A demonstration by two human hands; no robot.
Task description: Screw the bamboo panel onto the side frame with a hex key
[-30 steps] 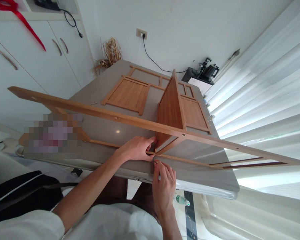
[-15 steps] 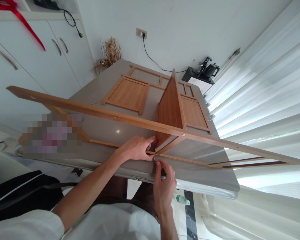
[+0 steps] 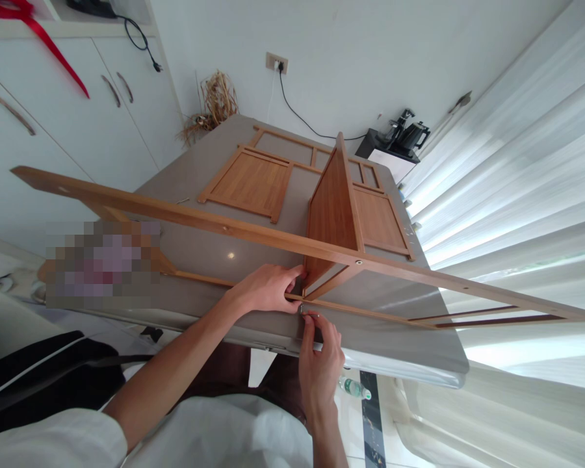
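A wooden frame (image 3: 195, 221) stands on edge along the near side of the table, with a wooden panel (image 3: 329, 201) upright behind it. My left hand (image 3: 266, 288) is closed around the frame's lower rail, beside the joint with the panel; its thumb reaches toward the panel's lower corner. Just right of it, my right hand (image 3: 322, 341) pinches a small bent metal hex key (image 3: 301, 309) between thumb and forefinger. One end of the key points at the lower rail by the joint; whether it sits in a screw is too small to tell.
Flat wooden panels (image 3: 248, 181) and slatted frames lie on the grey table (image 3: 199, 166) behind. A small metal piece (image 3: 182, 201) lies near the left panel. A black kettle (image 3: 413, 136) stands on a cabinet at the back right. Below the table edge is a plastic bottle (image 3: 355, 388).
Both hands keep their places at the joint. The thin arm of the hex key by my right fingertips shows slightly more clearly now; the view has shifted very slightly.
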